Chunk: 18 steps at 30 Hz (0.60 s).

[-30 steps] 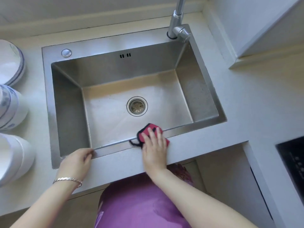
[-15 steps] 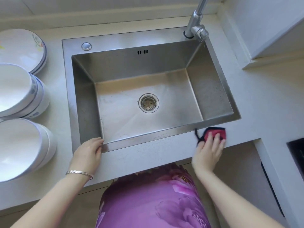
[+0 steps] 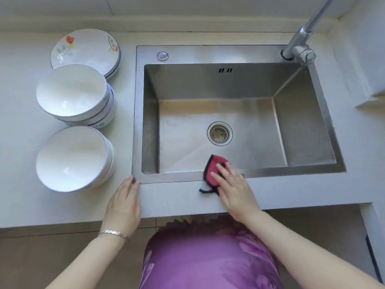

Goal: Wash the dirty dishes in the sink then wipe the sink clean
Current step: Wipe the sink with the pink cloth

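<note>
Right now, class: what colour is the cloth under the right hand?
Red with black trim, the cloth, clearest in the head view.

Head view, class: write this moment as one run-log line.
stage: wiping sink front rim | right hand: flat on red cloth | left hand: resting at rim corner | bowls, plates: stacked on counter | basin: no dishes
</note>
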### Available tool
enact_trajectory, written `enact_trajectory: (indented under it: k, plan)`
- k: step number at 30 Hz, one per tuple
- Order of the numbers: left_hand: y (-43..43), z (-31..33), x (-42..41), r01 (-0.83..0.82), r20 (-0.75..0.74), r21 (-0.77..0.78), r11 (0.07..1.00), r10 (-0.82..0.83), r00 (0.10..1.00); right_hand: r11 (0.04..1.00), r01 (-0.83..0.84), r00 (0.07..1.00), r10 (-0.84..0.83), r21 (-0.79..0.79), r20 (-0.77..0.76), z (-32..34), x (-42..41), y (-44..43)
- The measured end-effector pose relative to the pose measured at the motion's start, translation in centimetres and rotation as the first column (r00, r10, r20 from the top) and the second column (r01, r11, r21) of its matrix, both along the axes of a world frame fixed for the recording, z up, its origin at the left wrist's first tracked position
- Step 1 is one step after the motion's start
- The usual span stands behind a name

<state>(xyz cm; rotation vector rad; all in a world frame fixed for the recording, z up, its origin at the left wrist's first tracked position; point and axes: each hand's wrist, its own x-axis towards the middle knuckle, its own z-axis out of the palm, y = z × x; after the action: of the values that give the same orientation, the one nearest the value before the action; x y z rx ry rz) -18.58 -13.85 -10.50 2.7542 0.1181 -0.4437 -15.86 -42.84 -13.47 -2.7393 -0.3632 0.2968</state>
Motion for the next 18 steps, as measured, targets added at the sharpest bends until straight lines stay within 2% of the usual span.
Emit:
enact_trajectory:
  k: [1, 2, 3, 4, 5, 7, 9, 11, 14, 16, 18]
  plan:
    - [0.2, 0.0, 0.0, -0.027, 0.003, -0.013, 1.0, 0.027, 1.0, 0.97, 0.242, 0.97, -0.243, -0.022, -0.034, 0.0, 0.4, -1.0]
    - [0.5, 0.1, -0.2, -0.076, -0.006, -0.02, 0.997, 0.076, 0.997, 0.893, 0.448, 0.893, -0.449, -0.044, -0.028, -0.2, 0.6, -1.0]
    - [0.9, 0.2, -0.4, -0.14, -0.02, -0.024, 0.99, 0.139, 0.99, 0.821, 0.568, 0.822, -0.57, -0.063, -0.01, -0.3, 0.8, 0.1]
    - [1.2, 0.3, -0.7, -0.207, -0.025, -0.034, 0.978, 0.206, 0.978, 0.809, 0.583, 0.811, -0.585, -0.076, -0.005, -0.4, 0.8, 1.8]
    - [1.6, 0.5, -1.0, -0.272, -0.014, -0.055, 0.961, 0.271, 0.962, 0.849, 0.525, 0.85, -0.527, -0.06, -0.021, -0.3, 0.7, 4.2]
    - [2.3, 0.7, -1.7, -0.392, 0.023, -0.078, 0.917, 0.394, 0.919, 0.968, 0.252, 0.968, -0.251, 0.023, -0.012, 0.0, -0.2, 9.8]
    - [3.3, 0.8, -2.1, -0.492, 0.019, 0.001, 0.871, 0.492, 0.87, 1.0, -0.018, 0.999, 0.017, 0.014, 0.028, 0.4, -1.5, 14.8]
    - [4.4, 0.6, -2.4, -0.581, -0.034, 0.074, 0.81, 0.585, 0.811, 0.972, -0.236, 0.97, 0.236, -0.008, 0.052, 0.7, -1.9, 17.0]
    - [5.8, 0.4, -2.2, -0.635, -0.065, 0.094, 0.767, 0.641, 0.765, 0.825, -0.565, 0.821, 0.56, 0.011, 0.109, 0.1, 0.1, 16.6]
    - [6.5, 0.3, -1.7, -0.628, -0.053, 0.088, 0.773, 0.634, 0.772, 0.807, -0.591, 0.804, 0.589, -0.006, 0.086, -0.6, 3.3, 16.9]
    - [7.0, 0.1, -1.2, -0.602, -0.036, 0.124, 0.788, 0.61, 0.791, 0.88, -0.474, 0.88, 0.475, -0.014, 0.031, -1.2, 7.6, 18.3]
